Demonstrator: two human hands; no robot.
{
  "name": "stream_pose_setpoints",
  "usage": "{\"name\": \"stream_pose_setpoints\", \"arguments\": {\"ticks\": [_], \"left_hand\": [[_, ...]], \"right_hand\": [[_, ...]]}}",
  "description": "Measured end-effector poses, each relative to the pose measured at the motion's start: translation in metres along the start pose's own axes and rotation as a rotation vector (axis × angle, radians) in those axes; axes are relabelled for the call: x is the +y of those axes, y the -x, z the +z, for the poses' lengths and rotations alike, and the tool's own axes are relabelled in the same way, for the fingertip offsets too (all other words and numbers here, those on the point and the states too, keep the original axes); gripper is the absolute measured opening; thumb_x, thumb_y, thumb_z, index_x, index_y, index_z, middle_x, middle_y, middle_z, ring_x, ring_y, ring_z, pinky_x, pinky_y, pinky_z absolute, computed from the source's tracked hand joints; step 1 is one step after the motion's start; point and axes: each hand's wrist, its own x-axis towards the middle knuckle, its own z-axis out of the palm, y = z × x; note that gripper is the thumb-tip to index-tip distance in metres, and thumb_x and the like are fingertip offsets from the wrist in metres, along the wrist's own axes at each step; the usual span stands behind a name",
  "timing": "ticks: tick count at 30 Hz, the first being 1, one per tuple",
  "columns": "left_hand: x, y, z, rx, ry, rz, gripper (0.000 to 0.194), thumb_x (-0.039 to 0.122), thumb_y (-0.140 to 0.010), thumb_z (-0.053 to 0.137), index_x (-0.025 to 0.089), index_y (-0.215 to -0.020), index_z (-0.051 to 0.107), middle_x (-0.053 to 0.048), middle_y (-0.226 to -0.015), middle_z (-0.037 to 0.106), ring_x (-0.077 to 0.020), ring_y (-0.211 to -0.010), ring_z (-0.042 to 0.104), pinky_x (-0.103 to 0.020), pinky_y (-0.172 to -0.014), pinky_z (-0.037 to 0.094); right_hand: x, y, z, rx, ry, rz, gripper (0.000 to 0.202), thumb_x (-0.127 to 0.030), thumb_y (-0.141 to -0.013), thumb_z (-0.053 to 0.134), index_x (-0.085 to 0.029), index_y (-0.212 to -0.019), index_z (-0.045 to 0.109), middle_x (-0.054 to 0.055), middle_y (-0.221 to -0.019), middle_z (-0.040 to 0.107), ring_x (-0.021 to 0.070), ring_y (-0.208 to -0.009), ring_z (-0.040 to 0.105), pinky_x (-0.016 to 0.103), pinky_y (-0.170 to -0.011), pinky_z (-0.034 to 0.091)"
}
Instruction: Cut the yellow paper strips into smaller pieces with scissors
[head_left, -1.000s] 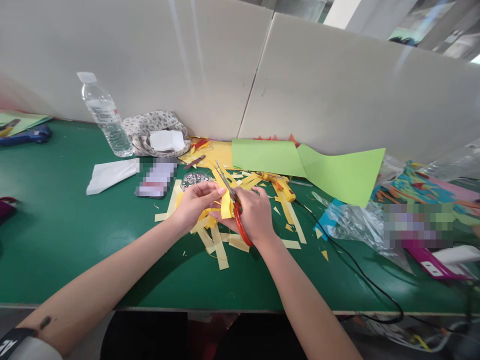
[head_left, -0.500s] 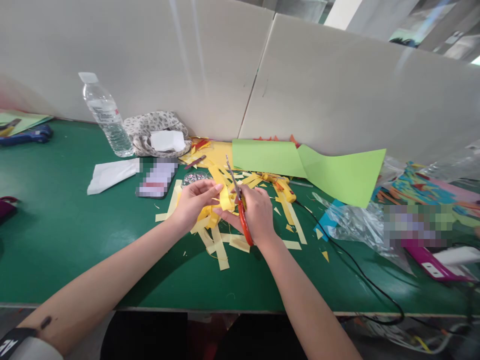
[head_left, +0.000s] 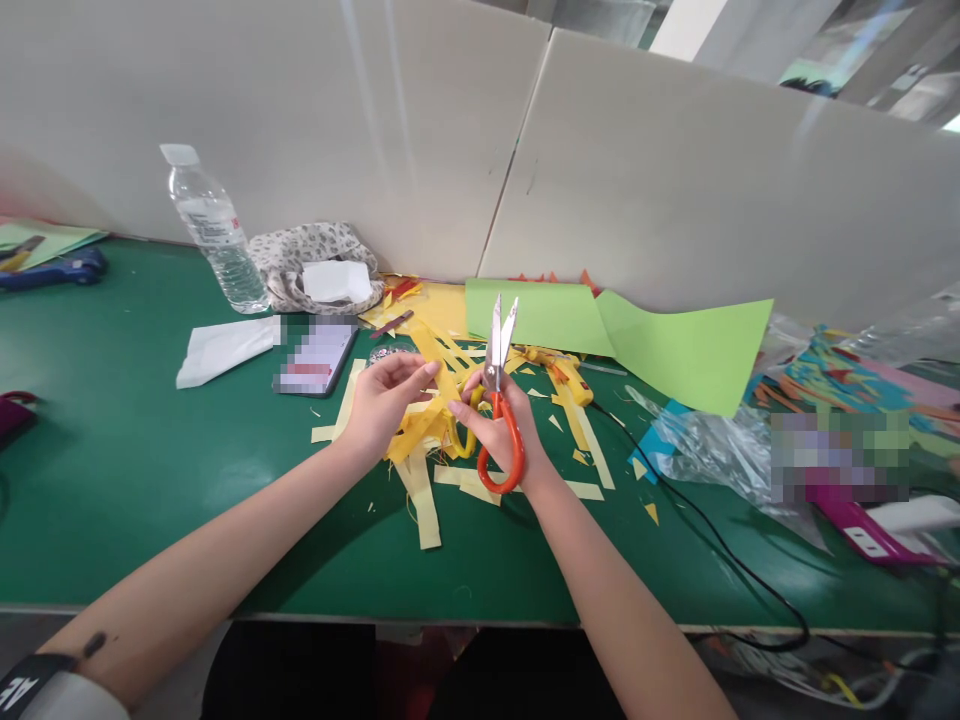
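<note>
My left hand point(head_left: 380, 405) pinches a yellow strip point(head_left: 445, 382) between thumb and fingers, above a pile of yellow strips and scraps. Close on its right, my right hand point(head_left: 504, 425) holds scissors point(head_left: 500, 380) with one red and one yellow handle. Their blades are slightly apart and point up, away from me, to the right of the strip. The right thumb lies at the strip's lower end. Under the hands, pale yellow strips point(head_left: 426, 505) are spread on the green table point(head_left: 322, 560). My fingers partly hide the strip and the yellow handle.
Behind on the left are a water bottle point(head_left: 217, 240), a spotted pouch point(head_left: 311, 250) and a phone point(head_left: 319, 360). A yellow glue gun point(head_left: 571, 380), its black cable, green sheets point(head_left: 540, 315) and clear plastic point(head_left: 720, 455) lie to the right.
The scissors have swung upright and now show spread blades and both handles. My right hand has turned with them. The strip in my left hand has shifted slightly, and a pale strip below has moved left.
</note>
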Motion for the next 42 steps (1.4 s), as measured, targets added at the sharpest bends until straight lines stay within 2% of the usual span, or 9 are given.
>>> {"name": "stream_pose_setpoints", "arguments": {"ticks": [6,10,15,21,26,29,32,36,42], "left_hand": [[0.003,-0.005,-0.004,0.065,0.081,-0.035,0.027,0.037,-0.064,0.075,0.016,-0.078,0.063,0.0,-0.07,0.063,-0.0096,-0.066,0.06,-0.021,-0.062,0.052],[0.003,-0.007,-0.005,0.088,0.088,-0.038,0.027,0.037,-0.063,0.075,0.017,-0.077,0.064,0.001,-0.07,0.063,-0.0092,-0.065,0.06,-0.02,-0.061,0.051],[0.001,-0.003,-0.002,0.033,0.032,-0.005,0.026,0.035,-0.065,0.074,0.016,-0.079,0.063,0.0,-0.075,0.064,-0.0097,-0.067,0.061,-0.02,-0.061,0.052],[0.0,-0.001,-0.001,0.015,-0.013,0.009,0.024,0.036,-0.067,0.073,0.017,-0.078,0.063,-0.001,-0.074,0.065,-0.0108,-0.067,0.062,-0.021,-0.061,0.053],[0.001,-0.003,-0.002,-0.011,0.073,-0.117,0.024,0.035,-0.067,0.073,0.017,-0.077,0.063,0.0,-0.069,0.063,-0.0088,-0.064,0.061,-0.02,-0.062,0.052],[0.001,-0.004,-0.001,-0.061,0.125,-0.232,0.028,0.036,-0.067,0.073,0.017,-0.085,0.063,0.0,-0.073,0.063,-0.0087,-0.066,0.062,-0.02,-0.064,0.053],[-0.001,-0.003,-0.001,-0.14,0.115,-0.286,0.034,0.029,-0.063,0.077,0.018,-0.091,0.061,0.0,-0.076,0.065,-0.01,-0.071,0.064,-0.022,-0.069,0.053],[-0.006,-0.003,-0.002,-0.221,0.072,-0.258,0.033,0.022,-0.061,0.079,0.017,-0.089,0.062,0.0,-0.078,0.066,-0.0094,-0.072,0.063,-0.022,-0.07,0.052],[-0.009,-0.003,-0.003,-0.222,0.023,-0.198,0.022,0.026,-0.064,0.076,0.017,-0.08,0.064,0.0,-0.076,0.066,-0.009,-0.07,0.062,-0.021,-0.067,0.051]], "right_hand": [[0.001,-0.001,0.001,0.008,-0.085,0.07,0.019,-0.022,-0.069,0.063,-0.023,-0.08,0.048,-0.003,-0.072,0.055,0.0136,-0.067,0.057,0.033,-0.072,0.05],[-0.002,-0.001,0.0,0.046,-0.061,0.046,0.02,-0.025,-0.069,0.065,-0.023,-0.08,0.048,-0.003,-0.071,0.057,0.0145,-0.069,0.058,0.035,-0.076,0.049],[-0.007,0.001,-0.003,0.038,-0.051,0.016,0.019,-0.035,-0.076,0.061,-0.024,-0.083,0.048,-0.001,-0.078,0.06,0.0157,-0.079,0.059,0.035,-0.08,0.047],[-0.003,0.002,0.0,0.012,-0.027,-0.002,0.016,-0.026,-0.073,0.061,-0.024,-0.082,0.048,-0.003,-0.073,0.058,0.0142,-0.072,0.058,0.032,-0.075,0.049],[0.0,0.001,0.0,0.033,-0.026,-0.017,0.017,-0.02,-0.071,0.06,-0.023,-0.083,0.048,-0.003,-0.07,0.057,0.0136,-0.07,0.058,0.032,-0.074,0.049],[-0.001,0.001,0.001,0.067,-0.024,-0.015,0.017,-0.019,-0.071,0.06,-0.024,-0.082,0.048,-0.003,-0.07,0.057,0.0136,-0.068,0.058,0.032,-0.073,0.049],[-0.001,0.0,0.0,0.103,-0.02,-0.016,0.018,-0.019,-0.07,0.061,-0.024,-0.081,0.048,-0.003,-0.07,0.056,0.0134,-0.067,0.057,0.032,-0.072,0.049],[0.002,0.0,0.0,0.134,-0.008,-0.02,0.019,-0.017,-0.069,0.061,-0.024,-0.081,0.048,-0.004,-0.072,0.055,0.0126,-0.067,0.057,0.03,-0.07,0.049],[0.004,0.002,-0.002,0.118,0.128,-0.052,0.018,-0.023,-0.071,0.061,-0.024,-0.084,0.048,-0.004,-0.07,0.058,0.0139,-0.065,0.058,0.031,-0.068,0.047]]}}
